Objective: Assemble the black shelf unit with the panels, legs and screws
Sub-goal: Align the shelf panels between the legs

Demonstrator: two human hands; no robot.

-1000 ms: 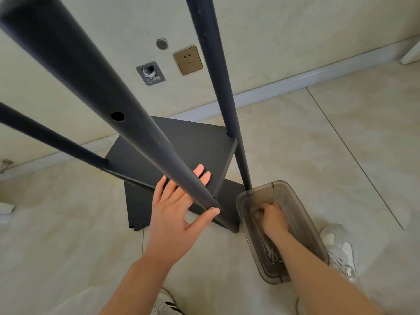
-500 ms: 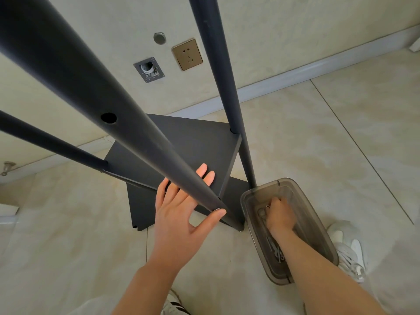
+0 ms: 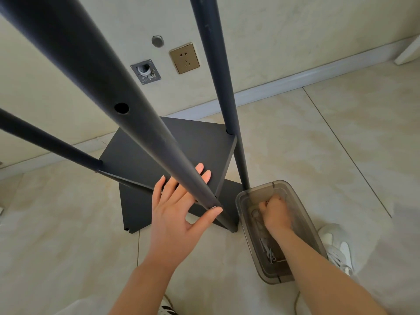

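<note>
Black leg (image 3: 127, 123) crossing open left hand (image 3: 179, 214), right hand (image 3: 276, 214) closed inside grey bin (image 3: 302, 201), contents unclear

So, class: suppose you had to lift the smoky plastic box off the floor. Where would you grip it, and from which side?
Probably by the two long rim edges of the plastic box, both hands coming down from above. It sits upright and open-topped on the floor with loose screws inside, so a level lift keeps them in. The right hand is inside it now and would need to come out first.
</note>
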